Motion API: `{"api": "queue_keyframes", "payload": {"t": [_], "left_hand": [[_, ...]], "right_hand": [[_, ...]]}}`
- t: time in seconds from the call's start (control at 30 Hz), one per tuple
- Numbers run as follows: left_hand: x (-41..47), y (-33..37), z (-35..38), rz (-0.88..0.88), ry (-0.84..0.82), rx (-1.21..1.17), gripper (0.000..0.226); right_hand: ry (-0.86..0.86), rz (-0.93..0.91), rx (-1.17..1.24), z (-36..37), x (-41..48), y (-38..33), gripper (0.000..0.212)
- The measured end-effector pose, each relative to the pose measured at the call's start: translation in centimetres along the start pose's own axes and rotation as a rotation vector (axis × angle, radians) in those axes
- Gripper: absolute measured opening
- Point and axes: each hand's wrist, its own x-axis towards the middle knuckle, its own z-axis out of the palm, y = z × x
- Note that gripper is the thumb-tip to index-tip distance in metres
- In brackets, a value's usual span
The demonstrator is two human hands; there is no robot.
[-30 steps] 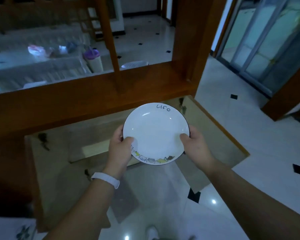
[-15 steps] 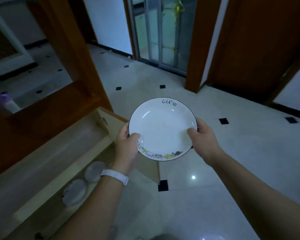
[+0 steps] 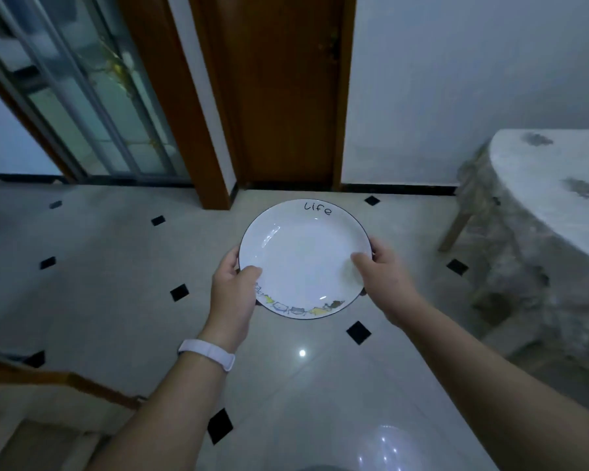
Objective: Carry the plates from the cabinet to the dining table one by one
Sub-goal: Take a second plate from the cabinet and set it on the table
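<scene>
A white plate (image 3: 303, 256) with a dark rim, the word "Life" at its far edge and small cartoon figures along its near edge is held level in front of me, above the floor. My left hand (image 3: 233, 290) grips its left rim, thumb on top. On the opposite rim my right hand (image 3: 383, 277) grips the same way. The dining table (image 3: 558, 185), covered with a pale patterned cloth, stands at the right edge of the view. A corner of the wooden cabinet (image 3: 48, 379) shows at the bottom left.
Pale floor tiles (image 3: 116, 266) with small black diamond insets spread ahead. A brown wooden door (image 3: 289, 90) stands straight ahead in a white wall. A glass sliding door (image 3: 79, 86) is at the upper left. A wooden chair leg (image 3: 456, 229) shows beside the table.
The view has swung right, away from the cabinet toward the door and the dining table. The plate stays in both hands, unchanged in grip.
</scene>
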Motion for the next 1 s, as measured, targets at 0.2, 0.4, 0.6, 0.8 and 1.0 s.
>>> {"api": "queue_keyframes", "payload": {"t": [0.2,0.4,0.6,0.8,1.0], "left_hand": [[0.7,-0.3,9.1,-0.022,-0.19,0.022,0.044],[2.7,-0.9,15.5,-0.046,-0.348,0.033,0.044],[7.8,-2.3,20.4,-0.114,-0.455,0.046,0.043],[16.5,-2.0,25.9,-0.15,-0.59,0.048,0.044],[24.9,-0.6,31.4,-0.172,-0.728,0.048,0.048]], "right_hand": [[0.205,0.048,0.074,-7.9,0.2,1.4,0.027],[0.367,0.08,0.155,-12.4,1.0,3.0,0.032],[0.49,0.126,0.184,-14.5,5.3,3.8,0.036],[0.613,0.153,0.197,-15.7,13.0,2.9,0.036],[0.753,0.188,0.215,-16.6,20.3,0.7,0.034]]}}
